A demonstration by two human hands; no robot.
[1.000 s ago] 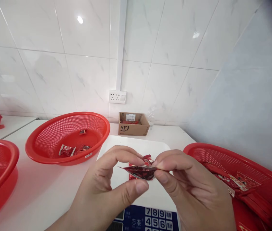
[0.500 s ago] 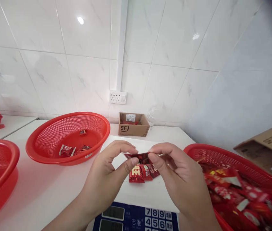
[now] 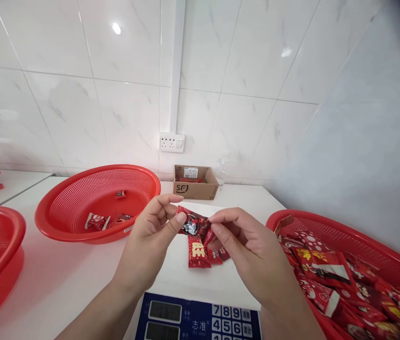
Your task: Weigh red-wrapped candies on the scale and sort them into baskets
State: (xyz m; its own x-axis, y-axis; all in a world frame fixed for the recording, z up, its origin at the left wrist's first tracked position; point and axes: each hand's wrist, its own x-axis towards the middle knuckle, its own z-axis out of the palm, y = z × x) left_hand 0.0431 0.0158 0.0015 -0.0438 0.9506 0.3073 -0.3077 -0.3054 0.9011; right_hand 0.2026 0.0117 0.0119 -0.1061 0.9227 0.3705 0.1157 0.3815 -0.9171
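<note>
Head view: far-left basket (image 3: 89, 189) held few pkts (image 3: 97, 221); left hand (image 3: 143, 250) pinched left end of dark-red pkt (image 3: 191, 224) above scale (image 3: 178, 281) w/ red pkts (image 3: 198, 255); right hand (image 3: 252, 257) pinched its right end; near-right basket (image 3: 344, 236) held lots more wrapped pkts (image 3: 327, 269).

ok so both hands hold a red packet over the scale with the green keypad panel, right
In the head view the keypad panel is blue, not green; the left hand and right hand do hold a red packet over the scale.
</note>
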